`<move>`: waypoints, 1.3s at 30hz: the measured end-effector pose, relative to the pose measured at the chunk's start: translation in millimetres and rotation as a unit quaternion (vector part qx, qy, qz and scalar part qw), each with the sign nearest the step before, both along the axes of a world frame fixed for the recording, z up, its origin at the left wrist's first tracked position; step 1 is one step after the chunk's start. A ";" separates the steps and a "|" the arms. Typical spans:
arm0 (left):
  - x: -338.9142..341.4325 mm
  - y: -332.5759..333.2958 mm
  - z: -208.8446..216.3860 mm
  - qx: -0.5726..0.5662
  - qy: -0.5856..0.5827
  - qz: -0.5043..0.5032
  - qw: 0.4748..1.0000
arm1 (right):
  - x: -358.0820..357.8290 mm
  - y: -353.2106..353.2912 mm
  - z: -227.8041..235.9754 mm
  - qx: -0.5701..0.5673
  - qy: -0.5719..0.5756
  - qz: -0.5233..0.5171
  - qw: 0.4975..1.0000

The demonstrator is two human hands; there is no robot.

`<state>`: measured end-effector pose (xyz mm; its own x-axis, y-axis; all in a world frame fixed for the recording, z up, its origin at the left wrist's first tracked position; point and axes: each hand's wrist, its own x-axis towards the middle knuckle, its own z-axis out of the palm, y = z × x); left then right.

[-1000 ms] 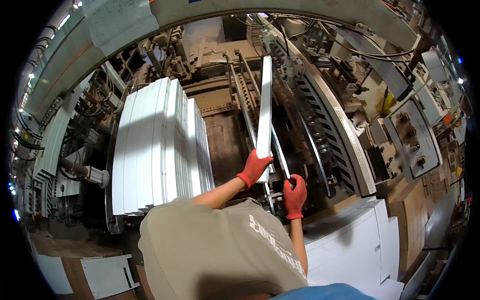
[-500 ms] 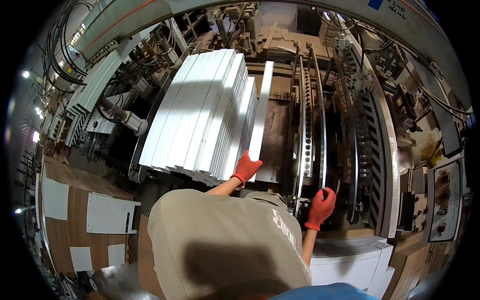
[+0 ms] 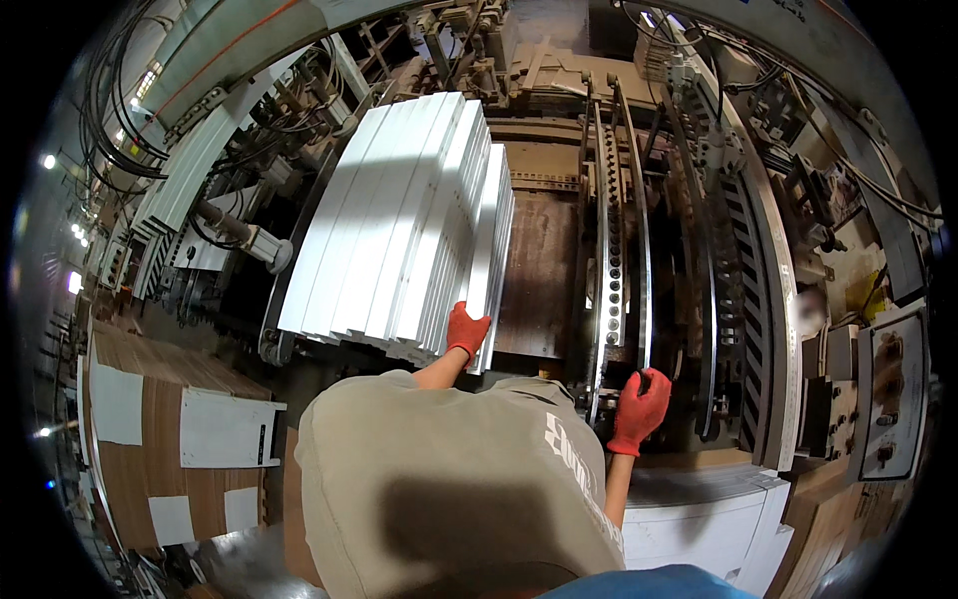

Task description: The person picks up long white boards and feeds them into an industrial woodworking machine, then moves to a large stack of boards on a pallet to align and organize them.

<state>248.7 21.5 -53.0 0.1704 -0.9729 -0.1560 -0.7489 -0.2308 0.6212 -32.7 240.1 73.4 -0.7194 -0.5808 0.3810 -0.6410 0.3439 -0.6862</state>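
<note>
The left hand (image 3: pixel 466 332), in a red glove, presses against the near end of the rightmost white panel (image 3: pixel 491 262), fingers seemingly closed around its edge. That panel leans on the stack (image 3: pixel 389 215) standing on the machine bed. The right hand (image 3: pixel 639 409), also gloved, grips a metal rail (image 3: pixel 609 260) beside the brown board (image 3: pixel 539 270).

Head-worn fisheye, steeply downward, close

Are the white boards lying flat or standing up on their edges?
Standing on edge. The white boards lean side by side like book pages, thin edges showing. The left hand presses the nearest one; the right hand rests on the metal rail.
</note>
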 end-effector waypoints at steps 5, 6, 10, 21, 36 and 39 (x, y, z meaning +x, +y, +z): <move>-16.2 3.9 -27.5 -0.097 -0.299 -0.008 0.949 | 0.6 0.4 1.4 0.000 0.011 -0.008 1.000; -1.5 -2.4 -52.4 -0.105 -0.361 -0.112 0.920 | 3.3 -0.8 3.4 0.000 0.006 -0.003 1.000; -9.1 -11.8 -39.8 0.026 -0.409 -0.516 0.752 | 0.6 1.4 0.9 0.000 -0.016 -0.021 1.000; -36.1 -39.6 -38.1 0.278 -0.501 -0.515 0.637 | 3.4 3.4 -2.4 -0.032 -0.036 -0.021 0.999; -172.3 -4.5 86.9 -0.275 0.204 -0.447 0.826 | -1.2 44.9 -14.1 -0.253 -0.195 -0.080 0.944; -188.1 13.8 102.6 -0.213 0.278 -0.421 0.837 | -4.1 97.6 -45.9 -0.250 -0.207 -0.217 0.920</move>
